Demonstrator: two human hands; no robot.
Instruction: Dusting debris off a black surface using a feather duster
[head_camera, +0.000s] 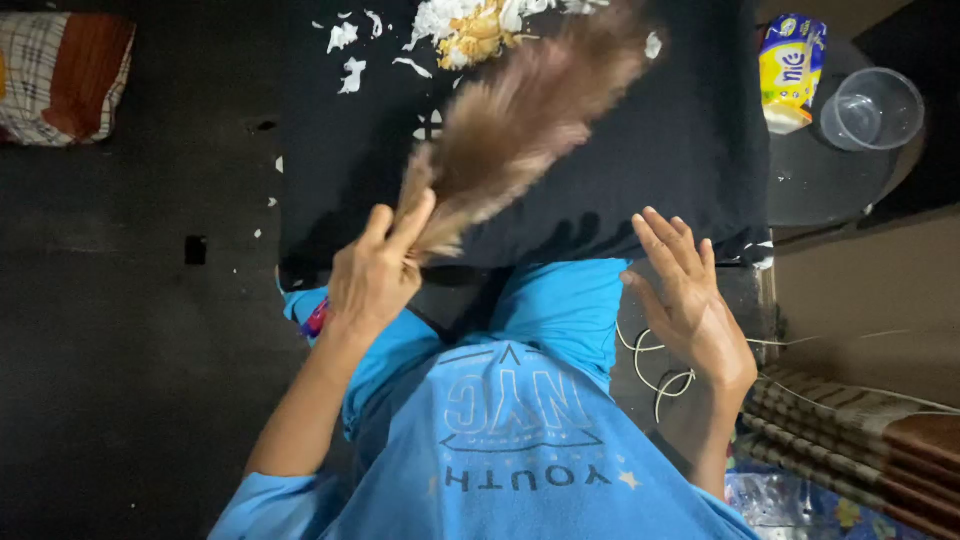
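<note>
Filling the bottom of the view, nearest the camera, is the person's blue shirt (520, 420), with both bare forearms reaching up out of it. Beyond the shirt, a black cloth (640, 150) is lying spread flat and is taking up most of the upper middle of the picture. To its left the dark floor (120, 350) is showing, with a striped cushion (65, 70) sitting in the far left corner. A folded striped mat (860, 440) is lying at the lower right.

The left hand (378, 272) is closing around the narrow end of a brown soft-bristled broom (520, 120), fingers clamped on its neck. The broom is slanting up and to the right across the cloth (its bristles are blurred), with its tip reaching a heap of white and yellowish scraps (470, 30) at the cloth's far edge; smaller white flakes are lying scattered just left of the heap.

The right hand (690, 300) is hovering open, fingers spread apart and holding nothing, over the cloth's near right edge. A thin white cord (650, 375) is curling just beneath it.

At the upper right, 1 yellow and blue packet (790, 70) is standing just beside 1 clear plastic cup (872, 108).
</note>
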